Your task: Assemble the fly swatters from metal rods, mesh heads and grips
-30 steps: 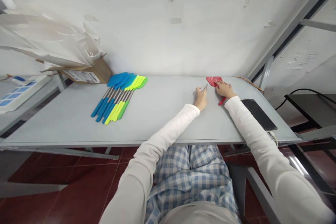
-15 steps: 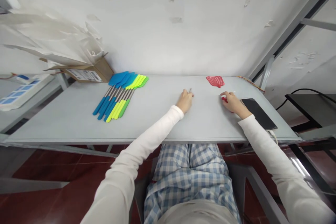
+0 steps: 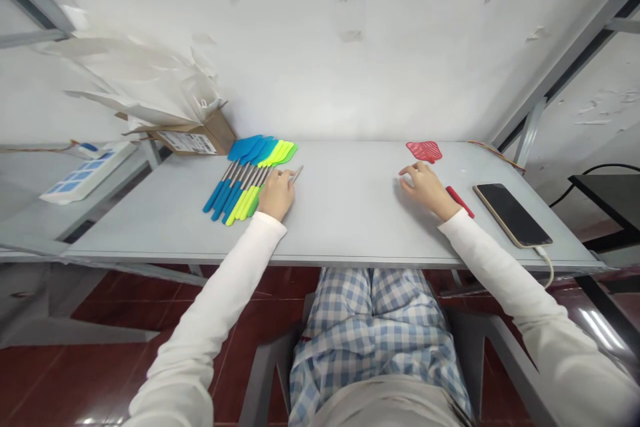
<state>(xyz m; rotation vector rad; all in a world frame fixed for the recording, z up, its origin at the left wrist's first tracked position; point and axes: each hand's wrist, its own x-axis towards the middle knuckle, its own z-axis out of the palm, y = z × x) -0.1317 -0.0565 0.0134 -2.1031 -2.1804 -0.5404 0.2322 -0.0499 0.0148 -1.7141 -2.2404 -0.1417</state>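
Left fingers (image 3: 286, 175): pinched together on a thin metal piece (image 3: 297, 175), which pokes out toward the far right; it looks too small to say exactly what it is.
Left hand (image 3: 277, 195): knuckles up, just beside the near right end of the row of blue and green spatulas (image 3: 245, 148).
Right fingers (image 3: 407, 172): loosely curled and slightly apart, apparently holding nothing.
Right hand (image 3: 427, 188): low over the table (image 3: 350, 220), near the red stick (image 3: 459, 201) on its right, with the red mesh swatter head (image 3: 424, 151) farther off.
Arms: both white sleeves (image 3: 235, 287) reach forward, elbows out, wrists near the table's near edge.
Rest: a black phone (image 3: 513, 215) lies far right; a cardboard box (image 3: 193, 140) sits beyond the spatulas.
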